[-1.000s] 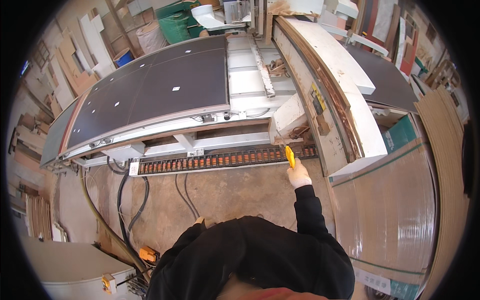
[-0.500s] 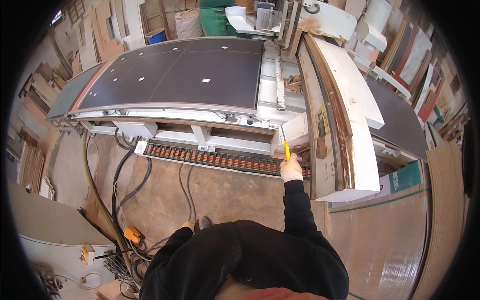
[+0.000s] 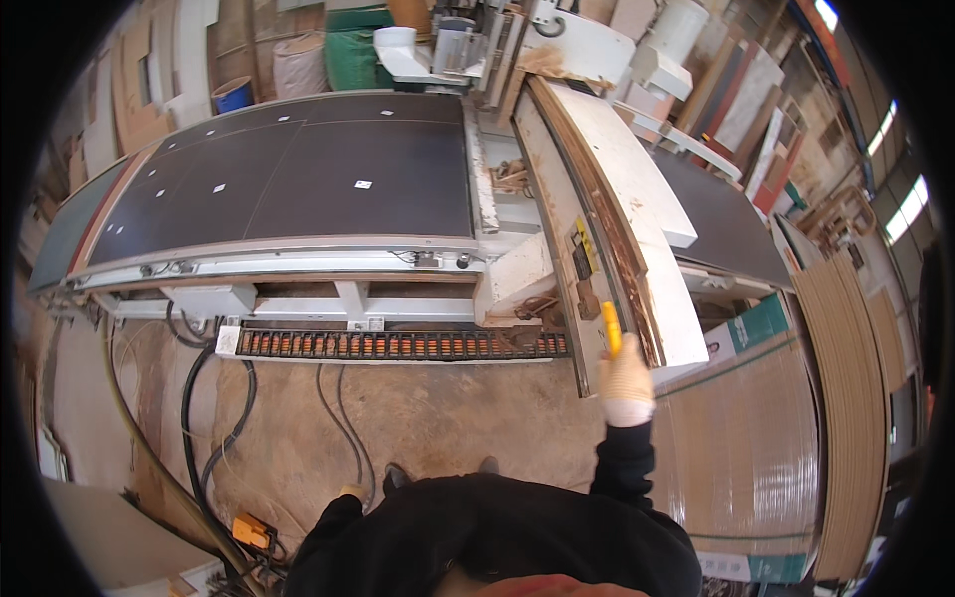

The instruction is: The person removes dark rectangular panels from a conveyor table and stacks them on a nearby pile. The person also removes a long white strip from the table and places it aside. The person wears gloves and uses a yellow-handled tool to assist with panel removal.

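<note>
My right hand (image 3: 628,383), in a pale glove, is closed around a yellow utility knife (image 3: 611,328). It is held up in front of the end of the white machine gantry (image 3: 686,328), and its blade cannot be made out. My left hand (image 3: 353,492), also gloved, hangs low beside my body. The sleeve and the small size hide what its fingers do. Ahead on the left lies a large dark panel (image 3: 288,189) on the machine bed, scored into rectangles, with several small white labels on it.
A cable chain (image 3: 398,344) runs along the machine's front. Hoses and cables (image 3: 199,418) cross the floor at left, near an orange pedal-like box (image 3: 253,531). To the right stand a plastic-wrapped stack (image 3: 741,438) and upright brown boards (image 3: 846,368).
My right hand has moved right with the knife, now in front of the gantry's end. The view has turned right and my body has stepped along; the left hand stays low.
</note>
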{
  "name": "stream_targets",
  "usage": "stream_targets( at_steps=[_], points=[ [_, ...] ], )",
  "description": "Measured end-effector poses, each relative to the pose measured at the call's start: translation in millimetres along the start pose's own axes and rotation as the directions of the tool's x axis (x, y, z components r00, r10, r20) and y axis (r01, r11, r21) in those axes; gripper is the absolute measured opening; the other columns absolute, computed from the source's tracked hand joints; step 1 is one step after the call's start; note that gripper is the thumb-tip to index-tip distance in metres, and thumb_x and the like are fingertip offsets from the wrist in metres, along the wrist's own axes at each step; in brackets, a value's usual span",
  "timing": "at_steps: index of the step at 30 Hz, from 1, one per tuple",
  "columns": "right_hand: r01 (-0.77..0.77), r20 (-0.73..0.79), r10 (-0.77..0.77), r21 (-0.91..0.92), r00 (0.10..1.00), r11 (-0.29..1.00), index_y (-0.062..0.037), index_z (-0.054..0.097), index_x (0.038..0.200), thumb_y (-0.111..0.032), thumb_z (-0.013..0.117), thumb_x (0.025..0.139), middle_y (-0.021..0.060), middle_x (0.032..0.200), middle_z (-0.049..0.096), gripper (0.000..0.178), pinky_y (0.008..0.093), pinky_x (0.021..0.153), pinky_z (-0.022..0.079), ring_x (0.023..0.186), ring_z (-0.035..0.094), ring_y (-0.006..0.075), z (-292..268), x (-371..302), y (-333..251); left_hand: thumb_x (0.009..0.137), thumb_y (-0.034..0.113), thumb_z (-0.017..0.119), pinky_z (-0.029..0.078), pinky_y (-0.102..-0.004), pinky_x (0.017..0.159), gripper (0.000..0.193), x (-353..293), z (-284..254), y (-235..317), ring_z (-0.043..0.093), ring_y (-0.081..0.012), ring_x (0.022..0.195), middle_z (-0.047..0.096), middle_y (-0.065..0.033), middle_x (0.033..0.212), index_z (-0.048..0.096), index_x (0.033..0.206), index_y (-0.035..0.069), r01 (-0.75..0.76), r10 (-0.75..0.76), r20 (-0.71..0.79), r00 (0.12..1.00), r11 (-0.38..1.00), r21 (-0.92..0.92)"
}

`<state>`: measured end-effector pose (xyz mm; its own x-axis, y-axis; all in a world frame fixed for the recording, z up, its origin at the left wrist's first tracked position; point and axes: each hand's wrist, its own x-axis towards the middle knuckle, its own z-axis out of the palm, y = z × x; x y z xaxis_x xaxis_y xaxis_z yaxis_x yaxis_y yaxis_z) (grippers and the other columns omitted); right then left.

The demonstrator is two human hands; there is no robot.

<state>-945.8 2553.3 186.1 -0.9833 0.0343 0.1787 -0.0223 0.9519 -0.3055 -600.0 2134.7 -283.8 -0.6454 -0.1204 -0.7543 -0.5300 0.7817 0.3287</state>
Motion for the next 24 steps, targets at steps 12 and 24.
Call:
stream_targets(
  at_steps=[12,24],
  points=[
    [-0.217,-0.064,0.211,-0.101,0.975,0.971,-0.0021,0.052,0.117,-0.021,0.064,0.094,0.0276,0.091,0.07,0.032,0.0531,0.074,0.056,0.086,0.069,0.047,-86.1,-51.8,111.3,0.093,0.04,0.057,0.053,-0.0461,0.095,0.044,106.0,-67.9,77.2,0.066,-0.0387,0.116,0.072,-0.023,0.113,0.075,0.11,0.004,0.283,-0.297,-0.041,0.954,0.938,-0.202],
    [-0.404,0.003,0.405,0.072,0.914,0.912,-0.0014,0.052,0.111,-0.024,0.065,0.093,0.0292,0.095,0.07,0.032,0.0545,0.082,0.053,0.095,0.068,0.0473,-56.6,-41.1,301.4,0.1,0.051,0.041,0.052,-0.0514,0.095,0.054,60.8,-27.0,195.5,0.067,-0.0414,0.113,0.07,-0.0206,0.121,0.069,0.125,0.011,-0.331,0.354,-0.026,0.935,0.895,0.3]
  ],
)
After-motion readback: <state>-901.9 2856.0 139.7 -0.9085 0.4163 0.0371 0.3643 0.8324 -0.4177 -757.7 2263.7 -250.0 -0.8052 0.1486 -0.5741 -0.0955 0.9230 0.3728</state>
